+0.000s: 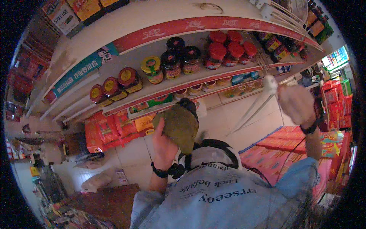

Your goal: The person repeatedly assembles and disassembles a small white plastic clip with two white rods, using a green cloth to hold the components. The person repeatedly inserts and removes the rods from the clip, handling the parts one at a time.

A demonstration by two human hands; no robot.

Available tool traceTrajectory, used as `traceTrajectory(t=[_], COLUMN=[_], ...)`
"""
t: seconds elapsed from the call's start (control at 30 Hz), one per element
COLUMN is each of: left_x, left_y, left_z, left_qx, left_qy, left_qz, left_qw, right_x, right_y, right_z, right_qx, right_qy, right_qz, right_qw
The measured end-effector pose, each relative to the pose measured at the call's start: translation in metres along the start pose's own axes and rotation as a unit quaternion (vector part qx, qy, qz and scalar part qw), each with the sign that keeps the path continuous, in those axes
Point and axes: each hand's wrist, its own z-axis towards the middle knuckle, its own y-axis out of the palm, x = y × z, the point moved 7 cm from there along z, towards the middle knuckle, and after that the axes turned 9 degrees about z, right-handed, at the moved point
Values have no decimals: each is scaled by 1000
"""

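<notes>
My left hand (164,149) is closed on an olive-brown cloth (177,124), thumb up along its left side. Out of the cloth's upper right edge pokes a dark rounded thing (189,106); whether it is a jar lid I cannot tell. My right hand (298,104) is smeared by motion, raised near the shelf's right end. At its fingers is a white blurred thing (270,84) with thin pale strands; its kind does not show. On the shelf ahead (160,84) stand black-lidded jars (171,64), a yellow-lidded jar (152,70) and several red-lidded jars (216,53).
Dark-red-lidded jars (129,79) line the shelf's left part. Below are a lower shelf with small jars (195,90) and red packages (108,126) on the tiled floor (228,116). Red-pink packs (274,149) lie to the right, beside stacked red goods (334,101).
</notes>
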Motion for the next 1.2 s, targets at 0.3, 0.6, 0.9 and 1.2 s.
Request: traceTrajectory(t=[0.3,0.6,0.9,1.2], left_x=[-47,-95,-134,-144], left_y=[87,160,164,137], left_z=[6,-4,8,11], left_qx=[-25,-57,-61,-11], left_qy=[38,34,132,205], left_qz=[41,134,256,253], left_qw=[998,989,956,946], right_x=[6,21,-15,-39], right_y=[27,29,26,43], right_z=[-49,-95,-77,-65], right_qx=[116,213,88,139], right_qy=[7,44,-87,-49], right_qz=[38,-19,40,80], right_qw=[992,976,992,986])
